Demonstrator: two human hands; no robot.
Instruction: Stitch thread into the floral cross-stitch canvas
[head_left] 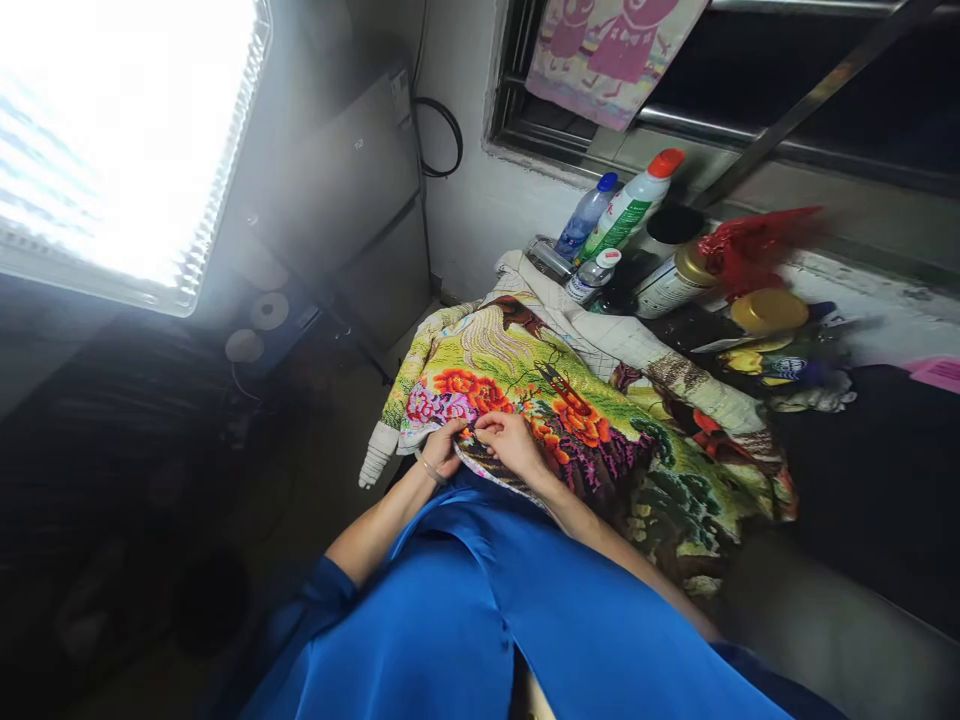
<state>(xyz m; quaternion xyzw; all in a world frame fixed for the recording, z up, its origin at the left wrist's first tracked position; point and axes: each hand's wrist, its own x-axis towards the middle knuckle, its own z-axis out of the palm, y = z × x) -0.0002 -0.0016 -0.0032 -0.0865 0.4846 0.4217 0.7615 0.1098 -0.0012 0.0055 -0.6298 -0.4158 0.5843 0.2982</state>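
Note:
A large, brightly coloured embroidered cloth (570,410) with red flowers, green trees and a landscape lies draped over my lap and the surface ahead. My left hand (444,446), a bangle on its wrist, pinches the cloth's near edge with curled fingers. My right hand (511,440) rests beside it on the cloth, fingers bent and pressed together at the same spot. The two hands almost touch. Anything thin held between the fingers is too small to make out. My blue garment (480,620) fills the foreground.
Behind the cloth stand a blue-capped water bottle (585,215), a white bottle with an orange cap (634,205), a spray can (671,280), a yellow lid (769,310) and a red bag (750,250). A bright light panel (120,140) glares at upper left. A pink towel (607,50) hangs at the window.

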